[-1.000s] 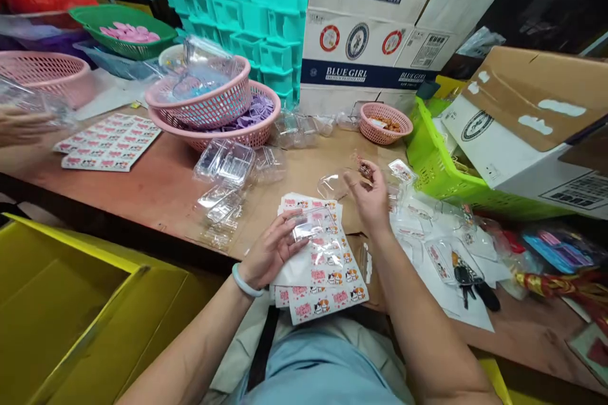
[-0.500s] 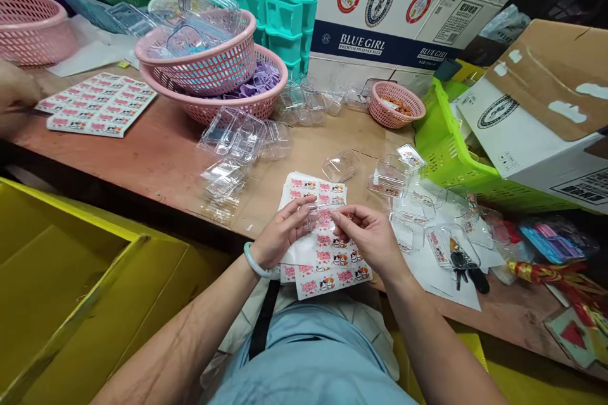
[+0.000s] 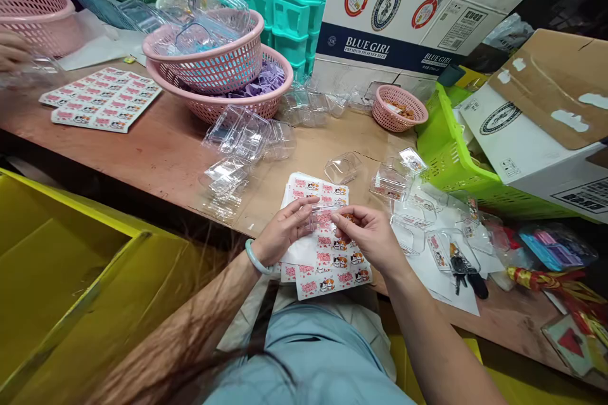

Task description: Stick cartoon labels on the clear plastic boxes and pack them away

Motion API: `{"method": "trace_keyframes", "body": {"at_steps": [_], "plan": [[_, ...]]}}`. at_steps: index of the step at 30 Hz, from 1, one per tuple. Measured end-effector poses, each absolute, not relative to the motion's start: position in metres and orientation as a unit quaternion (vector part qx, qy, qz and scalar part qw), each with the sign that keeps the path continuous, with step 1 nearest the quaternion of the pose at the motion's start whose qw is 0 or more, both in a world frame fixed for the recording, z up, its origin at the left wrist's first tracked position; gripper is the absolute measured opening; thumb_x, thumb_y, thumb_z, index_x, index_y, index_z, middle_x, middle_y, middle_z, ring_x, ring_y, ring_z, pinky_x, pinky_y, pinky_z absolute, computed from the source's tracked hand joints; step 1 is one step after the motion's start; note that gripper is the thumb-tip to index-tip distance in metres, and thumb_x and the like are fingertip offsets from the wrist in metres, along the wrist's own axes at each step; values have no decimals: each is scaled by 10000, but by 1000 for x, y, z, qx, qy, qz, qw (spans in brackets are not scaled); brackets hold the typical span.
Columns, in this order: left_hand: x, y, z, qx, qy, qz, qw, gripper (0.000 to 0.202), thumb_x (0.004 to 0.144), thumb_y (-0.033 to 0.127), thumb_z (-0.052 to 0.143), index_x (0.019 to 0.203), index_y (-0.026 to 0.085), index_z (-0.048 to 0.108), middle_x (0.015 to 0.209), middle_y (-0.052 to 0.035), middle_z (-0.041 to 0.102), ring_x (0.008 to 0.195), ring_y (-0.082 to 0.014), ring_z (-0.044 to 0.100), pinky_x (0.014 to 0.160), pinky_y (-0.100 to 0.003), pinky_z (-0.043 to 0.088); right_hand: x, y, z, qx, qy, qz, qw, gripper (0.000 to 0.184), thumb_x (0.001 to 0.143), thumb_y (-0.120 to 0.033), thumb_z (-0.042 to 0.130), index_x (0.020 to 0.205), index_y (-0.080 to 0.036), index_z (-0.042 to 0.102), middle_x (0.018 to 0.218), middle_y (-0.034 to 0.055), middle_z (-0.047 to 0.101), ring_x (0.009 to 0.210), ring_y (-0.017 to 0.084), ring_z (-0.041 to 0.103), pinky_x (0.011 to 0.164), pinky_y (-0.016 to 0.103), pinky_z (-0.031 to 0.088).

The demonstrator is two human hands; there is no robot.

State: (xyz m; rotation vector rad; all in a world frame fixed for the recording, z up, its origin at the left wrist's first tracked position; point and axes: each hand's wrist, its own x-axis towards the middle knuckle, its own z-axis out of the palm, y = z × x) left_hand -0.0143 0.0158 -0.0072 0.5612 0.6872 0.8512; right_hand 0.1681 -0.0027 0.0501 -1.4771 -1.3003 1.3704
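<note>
A worktable (image 3: 156, 158) slants across the view, brown cardboard (image 3: 306, 149) covering its middle. Along its far edge stand a stack of teal crates (image 3: 285, 12) and a white BLUE GIRL carton (image 3: 399, 31). Toward the surface's right end, also at the far edge, a lime-green basket (image 3: 458, 155) bears a second carton (image 3: 541, 111), tilted. Left of the middle, one pink basket (image 3: 213, 66) rests on another that holds purple pieces. Sticker sheets (image 3: 335, 272) with cartoon animals lie at the middle of the near edge, reaching past it. Clear packs (image 3: 232, 149) are heaped to their left. Above the sheets, the left hand (image 3: 287, 228) is loosely curled, thumb and fingertips round the left end of a clear plastic case (image 3: 320, 215). The right hand (image 3: 365, 234) has thumb and forefinger pinched together at its right end; the plastic is so transparent that I cannot tell whether they grip it or something smaller. Dark keys (image 3: 460, 269) lie toward the near edge, right of both hands
</note>
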Motion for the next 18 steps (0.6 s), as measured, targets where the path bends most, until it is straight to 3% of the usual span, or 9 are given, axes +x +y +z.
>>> {"method": "trace_keyframes", "body": {"at_steps": [10, 18], "plan": [[-4, 10, -5, 335, 338, 425, 770, 493, 719, 304, 780, 1159, 207, 580, 1056, -59, 654, 983, -179, 607, 893, -319, 456, 161, -8, 46, -612, -570, 422, 349, 299, 800, -462, 658, 803, -166, 705, 566, -8, 584, 501, 95, 465, 452, 208, 345], [-7, 10, -1, 320, 364, 414, 770, 425, 755, 368, 729, 1134, 217, 611, 1131, -65, 618, 977, -171, 602, 877, -306, 469, 163, -8, 43, -622, -573, 404, 349, 294, 809, -472, 646, 801, -182, 697, 562, -17, 591, 492, 98, 474, 461, 215, 355]]}}
